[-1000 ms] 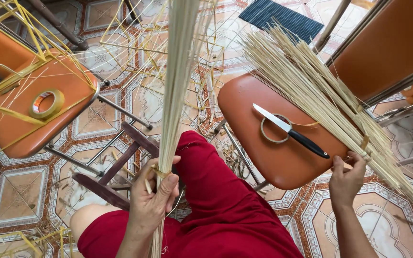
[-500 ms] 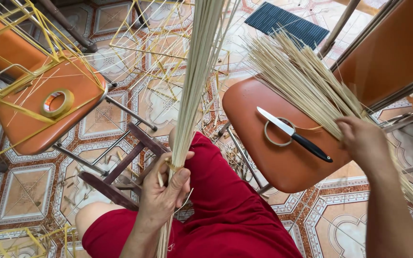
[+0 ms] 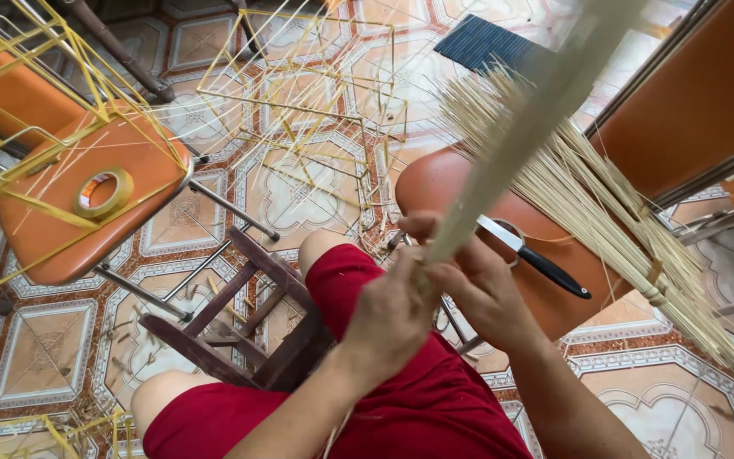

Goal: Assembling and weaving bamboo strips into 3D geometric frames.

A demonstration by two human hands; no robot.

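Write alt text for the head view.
Both hands, left hand and right hand, grip a bundle of thin pale sticks above red-clad knees. A knife lies on an orange chair; a tape roll on another.

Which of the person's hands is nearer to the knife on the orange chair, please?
Right. The right hand grips the stick bundle just beside the knife; the left hand holds it farther away.

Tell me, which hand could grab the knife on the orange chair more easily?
Probably the right hand: it sits right beside the knife, while the left hand is farther away. Both hands grip the stick bundle.
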